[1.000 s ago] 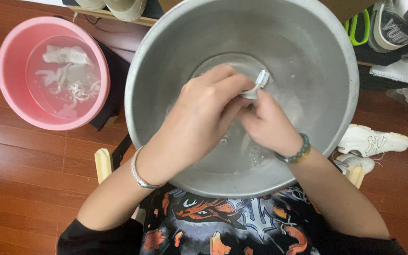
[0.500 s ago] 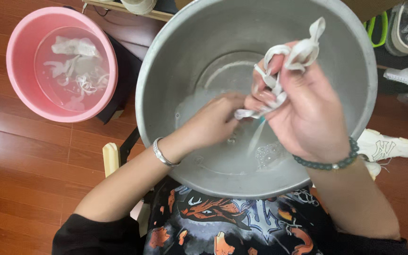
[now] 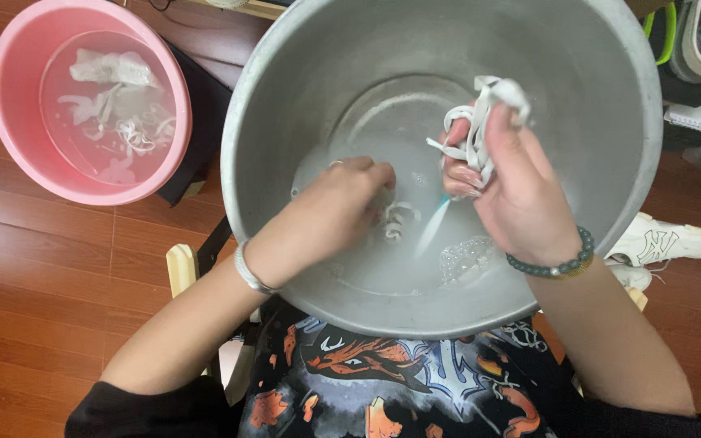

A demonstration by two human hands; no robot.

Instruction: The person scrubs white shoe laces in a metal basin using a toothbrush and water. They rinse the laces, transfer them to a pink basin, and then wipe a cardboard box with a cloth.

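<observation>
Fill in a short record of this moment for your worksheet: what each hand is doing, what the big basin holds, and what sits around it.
left hand: left hand reaches down into the soapy water, fingers closed on a white lace
right hand: right hand raised above the water, gripping a bundle of white laces
basin: large metal basin with shallow cloudy water and suds
to the left: pink basin on the wooden floor, with water and white items inside
to the right: white shoe beside the basin
wrists: silver bangle left, green bead bracelet right
</observation>
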